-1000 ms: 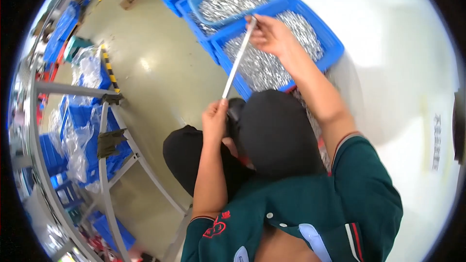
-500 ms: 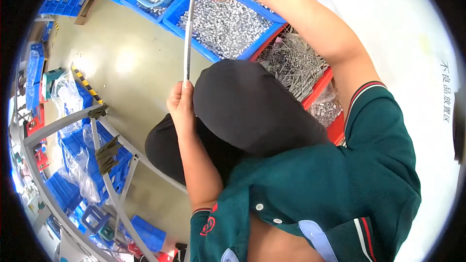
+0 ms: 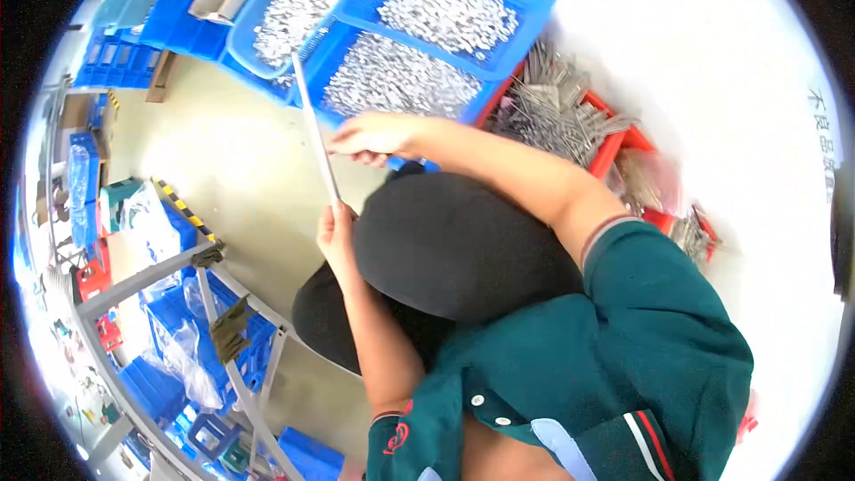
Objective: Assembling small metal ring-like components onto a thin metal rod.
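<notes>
A long, slim metal rod (image 3: pixel 313 129) slants up and away from my left hand (image 3: pixel 337 233), which grips its lower end with the thumb along it beside my knee. The rod's far end reaches over the edge of the light blue basket. My right hand (image 3: pixel 376 137) is beside the rod's middle, its fingers drawn together with their tips close to the shaft. Whether those fingertips touch the rod or pinch a small part, I cannot tell. Beyond that hand, a blue bin (image 3: pixel 312 100) holds many small silvery metal parts (image 3: pixel 392 76).
More small parts fill a light blue basket (image 3: pixel 239 40) and a blue basket (image 3: pixel 545 2). Red bins (image 3: pixel 608 150) with long thin metal pins (image 3: pixel 543 93) stand to the right. A grey metal frame (image 3: pixel 147 281) and blue crates (image 3: pixel 147 383) are at left. My black-trousered knee (image 3: pixel 463 240) is between my arms.
My right hand has come down from the rod's far end to beside its middle. The rod now tilts left, and my left hand still holds its lower end. The view has shifted.
</notes>
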Tool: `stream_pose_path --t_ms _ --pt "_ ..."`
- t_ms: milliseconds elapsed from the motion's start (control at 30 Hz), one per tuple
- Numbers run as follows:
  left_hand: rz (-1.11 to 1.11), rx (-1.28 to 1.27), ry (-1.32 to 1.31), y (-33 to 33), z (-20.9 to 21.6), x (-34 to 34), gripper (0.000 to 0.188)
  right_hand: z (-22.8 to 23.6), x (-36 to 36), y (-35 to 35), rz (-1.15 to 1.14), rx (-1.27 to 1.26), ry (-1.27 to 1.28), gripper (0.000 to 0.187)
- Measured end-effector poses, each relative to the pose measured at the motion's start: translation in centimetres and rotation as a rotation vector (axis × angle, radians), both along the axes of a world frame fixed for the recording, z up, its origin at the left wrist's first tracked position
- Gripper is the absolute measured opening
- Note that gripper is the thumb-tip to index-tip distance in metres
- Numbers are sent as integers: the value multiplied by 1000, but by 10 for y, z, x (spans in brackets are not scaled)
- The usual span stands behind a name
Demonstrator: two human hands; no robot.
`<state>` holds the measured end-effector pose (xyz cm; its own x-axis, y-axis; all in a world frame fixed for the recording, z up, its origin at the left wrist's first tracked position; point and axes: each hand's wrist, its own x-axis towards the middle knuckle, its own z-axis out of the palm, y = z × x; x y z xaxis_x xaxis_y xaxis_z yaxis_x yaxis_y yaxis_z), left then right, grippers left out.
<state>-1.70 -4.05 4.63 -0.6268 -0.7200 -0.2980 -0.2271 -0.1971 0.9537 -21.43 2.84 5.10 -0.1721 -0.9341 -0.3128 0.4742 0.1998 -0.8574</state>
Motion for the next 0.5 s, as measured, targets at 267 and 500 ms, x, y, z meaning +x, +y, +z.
stream_pose_path --t_ms 267,500 --pt "18 -11 -36 24 31 -5 31 -28 -52 17 -400 28 -482 13" --pt "5 30 -60 28 35 7 28 20 -74 6 -366 -55 -552 30"
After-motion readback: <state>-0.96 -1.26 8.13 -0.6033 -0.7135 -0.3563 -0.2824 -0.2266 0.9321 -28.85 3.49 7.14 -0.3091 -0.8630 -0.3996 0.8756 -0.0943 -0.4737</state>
